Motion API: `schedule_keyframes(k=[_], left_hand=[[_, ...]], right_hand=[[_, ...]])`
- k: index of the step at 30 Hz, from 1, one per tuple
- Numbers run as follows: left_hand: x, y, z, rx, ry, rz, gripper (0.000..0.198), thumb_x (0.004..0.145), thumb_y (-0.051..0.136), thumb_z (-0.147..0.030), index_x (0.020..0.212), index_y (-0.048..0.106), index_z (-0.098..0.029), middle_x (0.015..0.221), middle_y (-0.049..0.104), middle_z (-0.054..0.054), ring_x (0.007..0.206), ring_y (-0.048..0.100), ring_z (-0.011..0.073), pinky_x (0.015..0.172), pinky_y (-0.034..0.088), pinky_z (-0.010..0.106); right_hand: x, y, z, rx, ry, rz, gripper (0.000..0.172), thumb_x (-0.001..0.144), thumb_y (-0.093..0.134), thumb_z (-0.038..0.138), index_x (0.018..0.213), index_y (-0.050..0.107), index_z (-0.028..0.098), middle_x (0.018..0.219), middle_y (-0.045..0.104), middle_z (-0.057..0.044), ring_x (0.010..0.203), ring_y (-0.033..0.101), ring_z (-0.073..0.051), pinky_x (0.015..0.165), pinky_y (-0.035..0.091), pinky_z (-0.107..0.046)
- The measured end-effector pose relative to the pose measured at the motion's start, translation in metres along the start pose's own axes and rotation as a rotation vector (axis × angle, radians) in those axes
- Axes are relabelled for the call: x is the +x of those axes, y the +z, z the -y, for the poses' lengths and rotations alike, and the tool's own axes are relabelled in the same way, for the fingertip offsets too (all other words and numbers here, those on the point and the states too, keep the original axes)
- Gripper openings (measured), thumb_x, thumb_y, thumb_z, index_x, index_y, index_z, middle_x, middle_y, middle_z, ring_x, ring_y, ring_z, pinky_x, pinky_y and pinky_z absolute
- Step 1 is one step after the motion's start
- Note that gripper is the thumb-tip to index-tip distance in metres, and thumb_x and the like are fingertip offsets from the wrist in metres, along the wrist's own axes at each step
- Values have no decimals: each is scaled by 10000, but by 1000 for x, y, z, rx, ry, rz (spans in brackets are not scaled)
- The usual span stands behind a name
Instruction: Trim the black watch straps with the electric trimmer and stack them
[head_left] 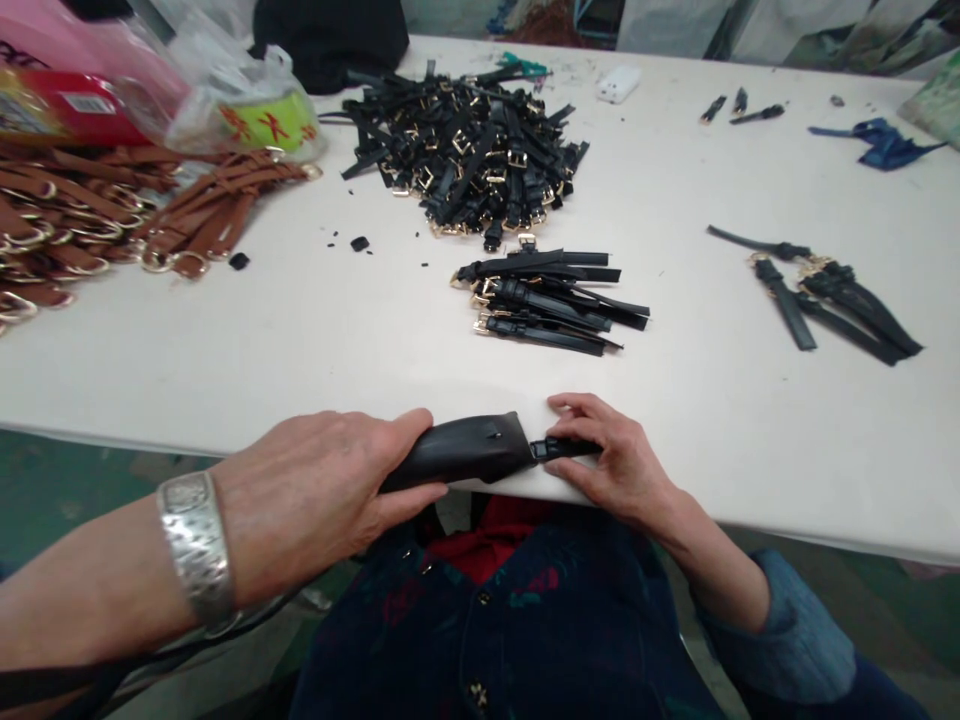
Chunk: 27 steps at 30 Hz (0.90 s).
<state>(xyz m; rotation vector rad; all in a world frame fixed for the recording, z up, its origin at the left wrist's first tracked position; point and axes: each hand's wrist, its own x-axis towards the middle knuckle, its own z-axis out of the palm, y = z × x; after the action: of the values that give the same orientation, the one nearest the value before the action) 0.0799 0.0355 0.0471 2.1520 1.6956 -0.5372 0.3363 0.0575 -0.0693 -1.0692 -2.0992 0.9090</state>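
My left hand [341, 470], with a silver cuff on its wrist, is closed around a thick black hand tool [469, 447]. The tool has a small switch-like nub on top, and its exact kind does not show. Its wide end points at a short black buckle strap [561, 448], pinched between the thumb and fingers of my right hand [619, 450]. Tool end and strap end almost meet, and I cannot tell if they touch. Both hands are at the table's front edge. Just beyond lies a small row of black buckle straps [555, 300] with gold buckles.
A big heap of black buckle straps [480, 150] stands at the back middle. Brown straps with gold rings [82, 210] and plastic bags [244, 100] fill the left. A few black straps [832, 290] and a blue scrap [885, 142] lie on the white table [697, 400].
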Motion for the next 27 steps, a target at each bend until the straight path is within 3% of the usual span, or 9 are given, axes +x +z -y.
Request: schedule_keyframes(k=[5, 9, 20, 27], left_hand=[[9, -1, -19, 81, 93, -59, 378, 822, 377, -545, 930, 548, -226, 715, 672, 67, 614, 609, 225, 518, 338, 303], [17, -1, -27, 41, 72, -76, 408, 828, 366, -556, 949, 546, -210, 707, 671, 76, 622, 621, 226, 514, 350, 294], [-5, 4, 12, -58, -37, 48, 422, 771, 417, -614, 934, 576, -258, 686, 669, 57, 607, 619, 233, 538, 383, 312], [-7, -1, -17, 96, 30, -38, 338, 824, 402, -519, 921, 565, -238, 691, 666, 54, 600, 618, 224, 518, 358, 303]], right_hand=[[0, -2, 4, -22, 15, -3, 149, 702, 706, 194, 846, 669, 207, 1161, 596, -84, 1032, 597, -222, 863, 500, -360], [1, -4, 4, -29, 48, -17, 227, 670, 728, 203, 889, 668, 204, 1150, 599, -80, 1005, 599, -223, 824, 511, -347], [-1, -1, 1, -15, 27, -12, 176, 681, 704, 186, 852, 675, 220, 1150, 606, -74, 1048, 592, -227, 887, 488, -384], [0, -4, 1, -23, 25, 12, 186, 681, 696, 176, 861, 681, 220, 1141, 612, -69, 1031, 601, -218, 872, 498, -374]])
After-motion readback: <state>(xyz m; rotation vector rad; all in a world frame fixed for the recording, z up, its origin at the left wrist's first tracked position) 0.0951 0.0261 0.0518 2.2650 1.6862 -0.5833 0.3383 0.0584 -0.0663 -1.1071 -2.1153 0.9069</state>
